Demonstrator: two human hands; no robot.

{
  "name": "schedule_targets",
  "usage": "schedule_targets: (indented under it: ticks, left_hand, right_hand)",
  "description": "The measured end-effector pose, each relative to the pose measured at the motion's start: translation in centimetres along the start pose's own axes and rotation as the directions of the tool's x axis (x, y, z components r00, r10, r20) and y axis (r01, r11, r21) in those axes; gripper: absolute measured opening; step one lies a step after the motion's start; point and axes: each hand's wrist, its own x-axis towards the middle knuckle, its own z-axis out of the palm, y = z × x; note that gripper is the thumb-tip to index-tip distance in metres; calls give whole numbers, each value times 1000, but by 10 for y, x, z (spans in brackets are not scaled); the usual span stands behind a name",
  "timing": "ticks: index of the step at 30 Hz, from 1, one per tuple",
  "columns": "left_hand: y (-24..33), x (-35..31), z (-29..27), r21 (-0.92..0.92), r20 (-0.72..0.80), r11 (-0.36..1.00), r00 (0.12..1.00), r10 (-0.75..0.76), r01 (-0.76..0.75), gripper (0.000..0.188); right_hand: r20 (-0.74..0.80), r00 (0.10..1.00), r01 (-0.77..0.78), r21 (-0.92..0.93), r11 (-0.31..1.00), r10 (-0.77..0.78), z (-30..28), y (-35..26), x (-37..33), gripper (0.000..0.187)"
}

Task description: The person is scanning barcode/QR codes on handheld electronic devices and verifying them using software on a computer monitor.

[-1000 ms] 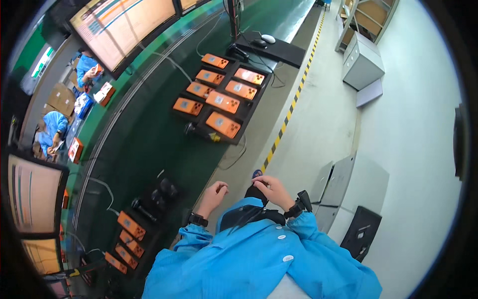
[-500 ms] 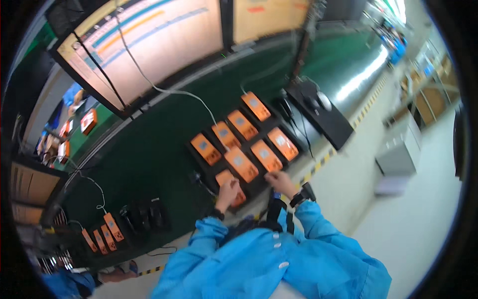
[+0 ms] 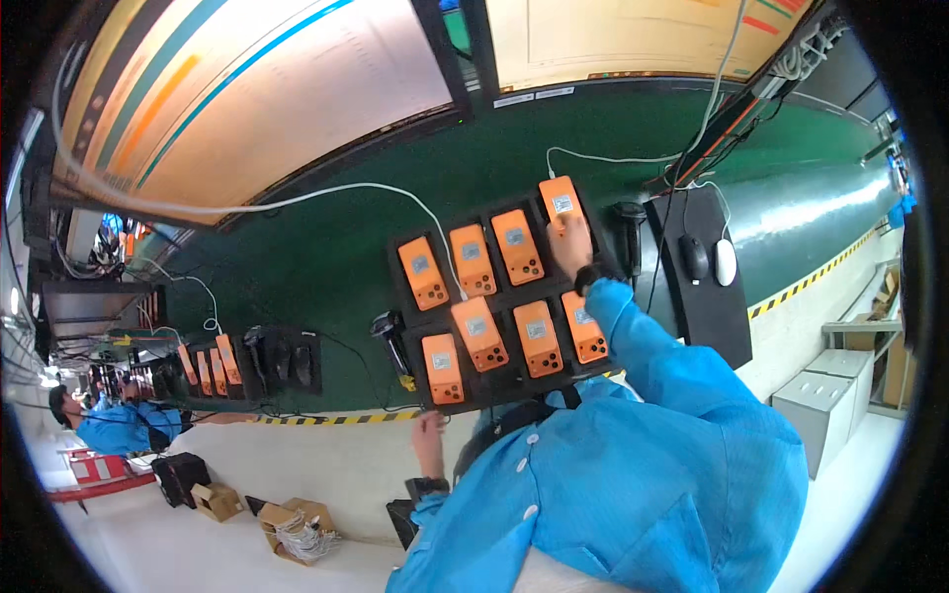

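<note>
Several orange phones with pale labels lie in two rows in a black compartment tray (image 3: 491, 392). My right hand (image 3: 571, 245) reaches over the tray to the far-right phone (image 3: 562, 201), which has a white cable at its far end. Its fingers close on the phone's near end, partly hiding it. My left hand (image 3: 429, 440) hangs just off the tray's near-left corner, below the front-left phone (image 3: 442, 369). Nothing shows in it, and its fingers are loosely apart. Another phone (image 3: 479, 334) in the front row, also with a white cable, sits slightly raised and tilted.
Handheld scanners flank the tray: one (image 3: 392, 346) at its left, one (image 3: 630, 237) at its right. Two mice, a black one (image 3: 694, 259) and a white one (image 3: 726, 263), rest on a black board (image 3: 692, 326). Large screens (image 3: 287, 89) stand behind. A co-worker (image 3: 129, 427) is at far left.
My right hand has gone from the tray's front edge to the far-right phone. My left hand has come off the front-left phone toward me. The view has turned.
</note>
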Motion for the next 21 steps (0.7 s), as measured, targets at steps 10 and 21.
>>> schedule_targets:
  ticks: [10, 21]
  left_hand:
    - [-22, -60, 32, -20, 28, 997, 997, -78, 79, 22]
    - [-3, -37, 71, 60, 74, 996, 995, 64, -68, 23]
  right_hand:
    - [137, 990, 15, -399, 917, 44, 8, 6, 102, 43]
    - [40, 969, 236, 126, 963, -243, -39, 5, 42, 28]
